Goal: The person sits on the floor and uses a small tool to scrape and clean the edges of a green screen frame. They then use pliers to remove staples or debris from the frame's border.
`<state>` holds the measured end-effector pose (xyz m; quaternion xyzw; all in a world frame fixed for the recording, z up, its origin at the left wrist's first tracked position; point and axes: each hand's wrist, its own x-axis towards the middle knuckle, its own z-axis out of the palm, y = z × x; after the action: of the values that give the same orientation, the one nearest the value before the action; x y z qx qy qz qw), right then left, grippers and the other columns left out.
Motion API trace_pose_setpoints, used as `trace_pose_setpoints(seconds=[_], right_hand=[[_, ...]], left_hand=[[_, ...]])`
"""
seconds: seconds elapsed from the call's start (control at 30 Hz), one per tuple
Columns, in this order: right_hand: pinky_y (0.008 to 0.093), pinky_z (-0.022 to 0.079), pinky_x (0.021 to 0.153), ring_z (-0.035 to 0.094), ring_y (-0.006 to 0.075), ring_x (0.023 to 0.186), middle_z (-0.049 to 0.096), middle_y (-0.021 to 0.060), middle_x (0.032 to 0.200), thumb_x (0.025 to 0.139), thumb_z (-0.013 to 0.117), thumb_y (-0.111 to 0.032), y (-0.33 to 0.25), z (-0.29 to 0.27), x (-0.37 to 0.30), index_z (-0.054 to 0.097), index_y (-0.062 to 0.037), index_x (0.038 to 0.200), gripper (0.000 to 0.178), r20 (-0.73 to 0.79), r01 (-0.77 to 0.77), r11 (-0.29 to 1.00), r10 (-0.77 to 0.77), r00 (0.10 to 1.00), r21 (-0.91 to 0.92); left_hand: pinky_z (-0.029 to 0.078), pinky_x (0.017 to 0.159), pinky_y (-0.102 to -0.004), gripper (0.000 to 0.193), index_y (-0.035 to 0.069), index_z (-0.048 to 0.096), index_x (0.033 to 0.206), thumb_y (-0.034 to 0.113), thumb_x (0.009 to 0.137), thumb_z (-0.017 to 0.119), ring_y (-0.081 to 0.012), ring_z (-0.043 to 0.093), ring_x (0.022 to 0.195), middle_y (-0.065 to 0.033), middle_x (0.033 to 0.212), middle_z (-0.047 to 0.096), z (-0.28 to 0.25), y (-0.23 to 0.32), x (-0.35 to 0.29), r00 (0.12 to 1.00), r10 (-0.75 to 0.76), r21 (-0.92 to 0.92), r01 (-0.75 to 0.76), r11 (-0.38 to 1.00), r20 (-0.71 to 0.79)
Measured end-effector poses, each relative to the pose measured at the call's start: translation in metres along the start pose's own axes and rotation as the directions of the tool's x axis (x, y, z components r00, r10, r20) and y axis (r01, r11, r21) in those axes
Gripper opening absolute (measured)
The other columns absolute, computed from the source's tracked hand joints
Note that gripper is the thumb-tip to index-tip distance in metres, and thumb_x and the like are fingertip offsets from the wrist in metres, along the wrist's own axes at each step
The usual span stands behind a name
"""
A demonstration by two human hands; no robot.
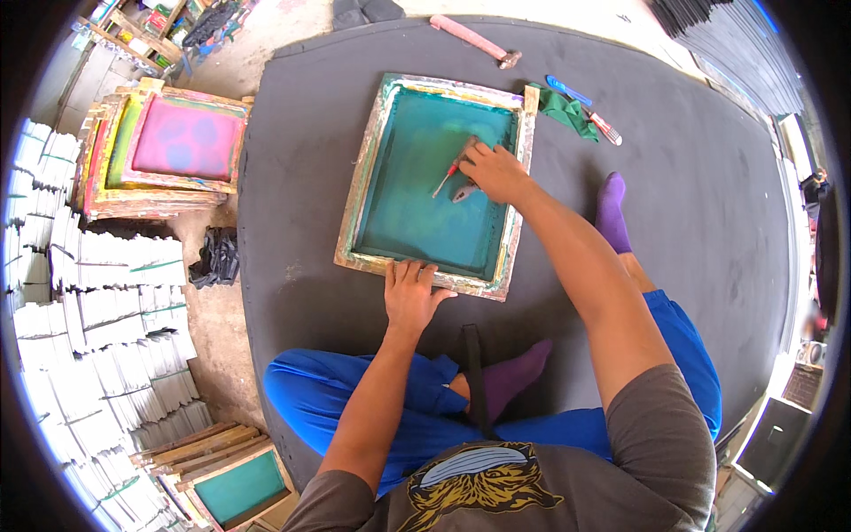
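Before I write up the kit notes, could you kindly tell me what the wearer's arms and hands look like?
The left hand and right hand are bare, with no gloves visible. Both forearms are uncovered, with no watch, bracelet or cable showing. The short left sleeve and right sleeve look plain, dark grey-brown.

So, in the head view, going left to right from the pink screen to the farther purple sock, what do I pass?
Pink-meshed frame → teal-meshed frame, left hand on its near edge, right hand over its mesh → green cloth → farther purple sock.
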<state>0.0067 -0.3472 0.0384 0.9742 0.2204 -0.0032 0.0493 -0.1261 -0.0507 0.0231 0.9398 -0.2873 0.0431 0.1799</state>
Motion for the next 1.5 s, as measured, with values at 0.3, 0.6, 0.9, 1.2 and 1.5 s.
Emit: trace_pose_setpoints(seconds=[0.3, 0.6, 0.9, 1.2, 1.5], right_hand=[[0.0434, 0.051, 0.096, 0.063, 0.0258, 0.121, 0.070, 0.0063, 0.116, 0.092, 0.074, -0.027, 0.005, -0.006, -0.015, 0.062, -0.0124, 0.123, 0.036, 0.151, -0.055, 0.998, 0.051, 0.987, 0.027], [0.0500, 0.055, 0.071, 0.073, 0.0347, 0.077, 0.071, 0.0212, 0.082, 0.098, 0.071, -0.037, -0.066, -0.043, -0.115, 0.065, -0.0033, 0.105, 0.035, 0.242, -0.426, 0.508, 0.390, 0.889, 0.749], [0.0337, 0.053, 0.056, 0.062, 0.0150, 0.066, 0.062, 0.0062, 0.074, 0.097, 0.071, -0.027, -0.100, -0.036, -0.231, 0.065, 0.0015, 0.094, 0.029, 0.615, -0.639, -0.020, 0.296, 0.731, 0.769], [0.0386, 0.054, 0.061, 0.067, 0.0215, 0.072, 0.068, 0.0137, 0.078, 0.095, 0.073, -0.029, -0.113, -0.042, -0.222, 0.068, 0.0020, 0.098, 0.031, 0.662, -0.678, 0.053, 0.173, 0.730, 0.733], [0.0547, 0.055, 0.083, 0.073, 0.0426, 0.096, 0.074, 0.0247, 0.097, 0.094, 0.072, -0.028, -0.128, -0.098, -0.167, 0.074, 0.0001, 0.104, 0.030, 0.640, -0.477, 0.781, 0.133, 0.757, 0.403]], left_hand=[[0.036, 0.118, -0.0590, 0.063, 0.009, 0.075, 0.114, 0.051, 0.067, 0.086, -0.0302, 0.059, 0.124, -0.0073, 0.116, 0.071, 0.005, 0.010, 0.004, 0.998, -0.061, -0.007, 0.061, 0.998, -0.008], [0.031, 0.120, -0.0610, 0.064, 0.012, 0.073, 0.122, 0.050, 0.072, 0.086, -0.0330, 0.057, 0.127, -0.0099, 0.123, 0.067, -0.001, 0.019, 0.007, 0.999, -0.004, -0.035, 0.006, 0.999, 0.041], [0.026, 0.124, -0.0602, 0.054, 0.016, 0.071, 0.126, 0.039, 0.079, 0.085, -0.0314, 0.056, 0.126, -0.0081, 0.122, 0.065, 0.025, 0.039, 0.010, 0.978, 0.140, -0.196, -0.109, 0.975, 0.154], [0.024, 0.127, -0.0597, 0.044, 0.019, 0.076, 0.119, 0.031, 0.078, 0.087, -0.0296, 0.057, 0.126, -0.0044, 0.120, 0.070, -0.025, -0.009, -0.001, 0.903, 0.208, -0.220, -0.131, 0.967, 0.377], [0.028, 0.125, -0.0595, 0.045, 0.020, 0.078, 0.116, 0.025, 0.072, 0.088, -0.0288, 0.059, 0.125, -0.0042, 0.120, 0.071, -0.019, -0.019, -0.021, 0.938, 0.183, -0.255, -0.107, 0.961, 0.293]])
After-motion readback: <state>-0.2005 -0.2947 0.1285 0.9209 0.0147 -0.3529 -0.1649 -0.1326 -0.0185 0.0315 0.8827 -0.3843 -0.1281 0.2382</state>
